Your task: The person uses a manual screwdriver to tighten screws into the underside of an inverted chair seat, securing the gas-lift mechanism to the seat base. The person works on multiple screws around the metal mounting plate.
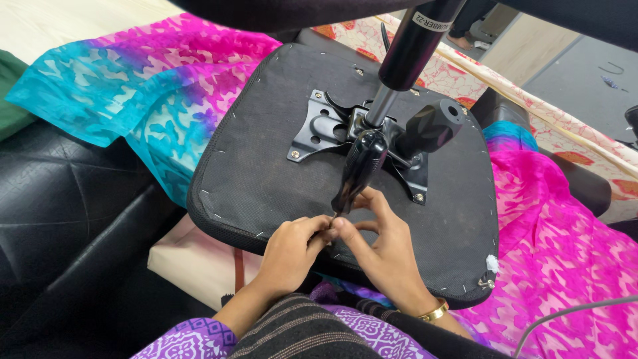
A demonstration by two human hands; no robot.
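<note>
While both hands meet at the near edge of an upturned chair seat (266,153), the left hand (292,249) pinches something small at the tip of a black screwdriver (359,169), too small to make out. The right hand (382,249) curls its fingers around the same tip, steadying it. Its handle leans up toward the metal mounting plate (319,126) and gas cylinder (409,50). Pink and teal fabric (133,86) lies beneath the seat.

The chair seat (266,146) lies upside down at centre, its metal plate (319,129) on top. Both hands (345,246) meet at six o'clock; patterned cloth (133,86) spreads at ten o'clock.
</note>
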